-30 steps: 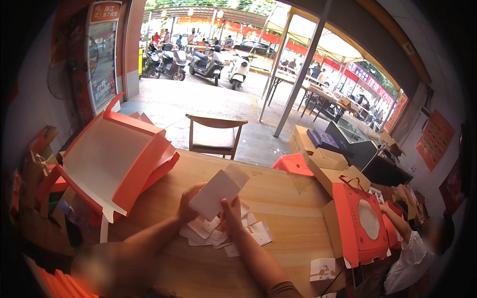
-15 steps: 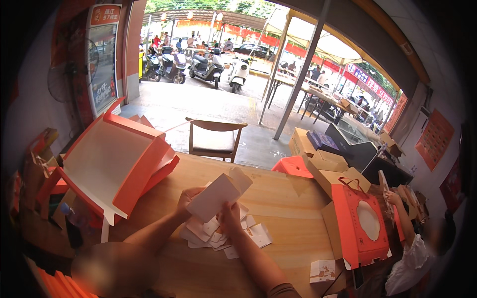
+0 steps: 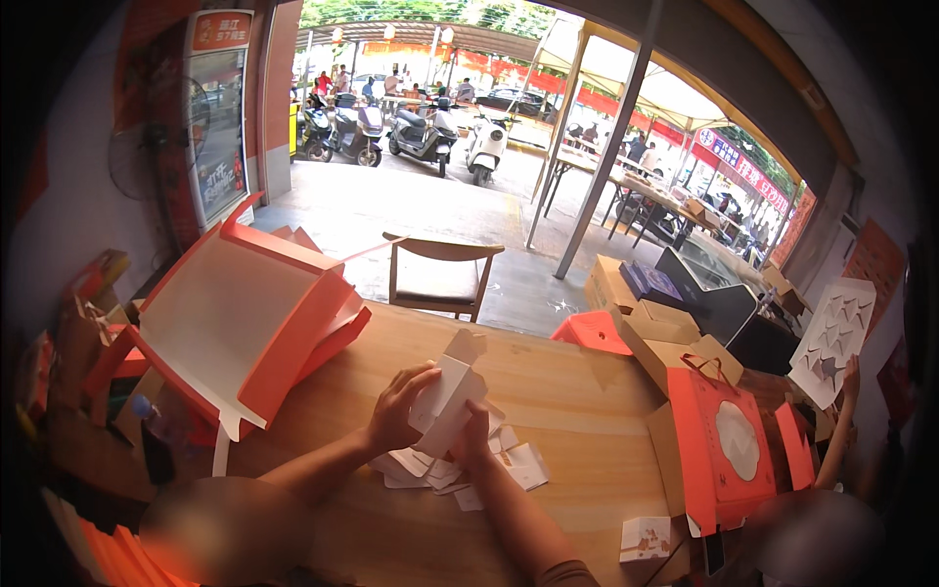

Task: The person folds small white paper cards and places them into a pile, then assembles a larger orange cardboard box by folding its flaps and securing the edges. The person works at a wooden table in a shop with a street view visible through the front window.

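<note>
Carton [image 3: 452,399], white, left grip [image 3: 397,409] clasping its left side, right grip [image 3: 473,434] holding its right

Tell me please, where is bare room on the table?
A wide stretch of table is bare between the flat white cartons and the brown cardboard at right; another, between the forearms. Crowded: beneath left hand and right hand, and around the open red box.

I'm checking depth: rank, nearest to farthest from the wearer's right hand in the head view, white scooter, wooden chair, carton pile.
1. Carton pile: on the table, beneath the right hand.
2. Wooden chair: past the table's far edge.
3. White scooter: outside, past the chair.
</note>
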### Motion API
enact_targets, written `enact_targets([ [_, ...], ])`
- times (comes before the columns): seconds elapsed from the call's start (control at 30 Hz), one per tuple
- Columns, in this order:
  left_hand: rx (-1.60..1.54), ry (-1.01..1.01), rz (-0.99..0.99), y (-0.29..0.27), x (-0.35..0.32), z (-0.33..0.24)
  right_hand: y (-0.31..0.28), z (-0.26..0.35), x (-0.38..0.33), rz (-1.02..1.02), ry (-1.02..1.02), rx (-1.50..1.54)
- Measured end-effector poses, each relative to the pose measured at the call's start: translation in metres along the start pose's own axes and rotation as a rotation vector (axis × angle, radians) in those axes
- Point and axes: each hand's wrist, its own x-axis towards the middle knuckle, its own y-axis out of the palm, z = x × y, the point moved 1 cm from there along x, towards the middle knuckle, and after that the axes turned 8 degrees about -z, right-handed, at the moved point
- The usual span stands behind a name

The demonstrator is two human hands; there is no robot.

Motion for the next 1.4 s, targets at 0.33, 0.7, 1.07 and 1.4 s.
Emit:
enact_targets([
  [0.33, 0.332, 0.349, 0.198, -0.001, 0.006, -0.01, -0.001, -0.003, 0.0, 0.214, -0.105, 0.045],
  [0.7, 0.343, 0.304, 0.377, 0.003, -0.001, -0.008, -0.015, -0.007, 0.001, 0.314, -0.108, 0.085],
  [1.07, -0.016, -0.009, 0.303, -0.004, -0.001, 0.026, 0.015, 0.013, -0.007, 0.327, -0.13, 0.078],
  [1.4, -0.219, -0.073, 0.424, -0.028, 0.021, 0.048, 0.012, 0.003, 0.001, 0.178, -0.163, -0.09],
])
